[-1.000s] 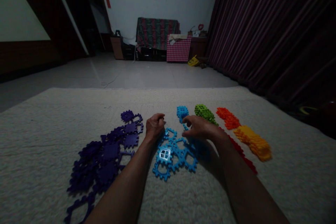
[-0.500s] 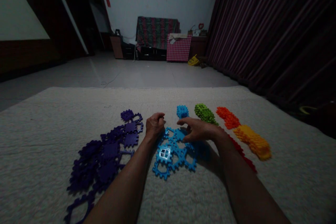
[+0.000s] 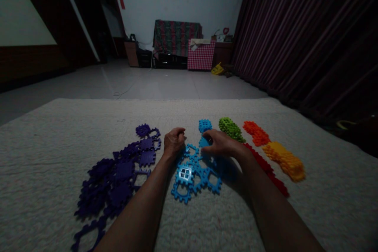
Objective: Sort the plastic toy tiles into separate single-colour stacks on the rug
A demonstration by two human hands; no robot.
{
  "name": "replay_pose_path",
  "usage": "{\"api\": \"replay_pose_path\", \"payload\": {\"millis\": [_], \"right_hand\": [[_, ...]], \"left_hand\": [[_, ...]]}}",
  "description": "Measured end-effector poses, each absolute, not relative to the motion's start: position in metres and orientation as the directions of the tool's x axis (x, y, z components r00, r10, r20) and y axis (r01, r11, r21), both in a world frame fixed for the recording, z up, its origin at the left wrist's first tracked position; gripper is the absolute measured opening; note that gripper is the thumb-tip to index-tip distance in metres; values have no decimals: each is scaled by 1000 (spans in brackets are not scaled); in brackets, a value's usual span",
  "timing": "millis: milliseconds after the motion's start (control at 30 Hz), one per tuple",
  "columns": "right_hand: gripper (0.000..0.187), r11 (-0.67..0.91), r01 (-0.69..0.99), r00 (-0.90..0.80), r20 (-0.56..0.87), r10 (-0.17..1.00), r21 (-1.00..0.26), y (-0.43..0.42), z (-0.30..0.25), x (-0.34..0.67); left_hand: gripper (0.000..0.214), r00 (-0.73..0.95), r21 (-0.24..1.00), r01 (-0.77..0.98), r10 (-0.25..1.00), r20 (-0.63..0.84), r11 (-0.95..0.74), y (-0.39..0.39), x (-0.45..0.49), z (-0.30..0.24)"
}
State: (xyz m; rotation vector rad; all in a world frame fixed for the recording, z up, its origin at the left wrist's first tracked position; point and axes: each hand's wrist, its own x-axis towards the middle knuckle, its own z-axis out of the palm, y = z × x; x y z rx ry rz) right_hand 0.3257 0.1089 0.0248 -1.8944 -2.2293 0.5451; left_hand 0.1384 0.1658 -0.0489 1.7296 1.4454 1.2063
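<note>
My right hand (image 3: 220,143) has its thumb and fingers closed round the edges of a light-blue toothed square tile (image 3: 203,142). The tile is in front of a small stack of blue tiles (image 3: 204,125). More blue toothed pieces (image 3: 201,178) lie loosely heaped between my forearms, some of them open frames, one with a white window (image 3: 185,173). My left hand (image 3: 174,141) rests on its side at the left of this heap, fingers curled in; whether anything is inside them is hidden.
Dark purple toothed pieces (image 3: 124,169) spread out at the left. Rows of green (image 3: 231,129), orange (image 3: 256,133), yellow (image 3: 284,160) and red tiles (image 3: 267,167) lie at the right. All rest on a pale textured cover (image 3: 189,224); its far edge borders the tiled floor (image 3: 165,84).
My right hand has closed on a blue square tile from the heap and moved it slightly away from me, toward the small blue stack. My left hand has stayed put.
</note>
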Motion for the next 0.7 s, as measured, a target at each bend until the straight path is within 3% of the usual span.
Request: {"api": "replay_pose_path", "payload": {"millis": [100, 267, 700], "right_hand": [[49, 8, 900, 54, 129, 990, -435, 119, 16, 326], [50, -113, 842, 353, 382, 854, -527, 131, -14, 316], [52, -235, 841, 415, 302, 858, -487, 126, -29, 307]], "left_hand": [[31, 6, 864, 435, 961, 278, -253, 165, 138, -48], [32, 7, 872, 426, 964, 265, -242, 166, 138, -49], [31, 19, 888, 388, 965, 260, -246, 169, 138, -55]]}}
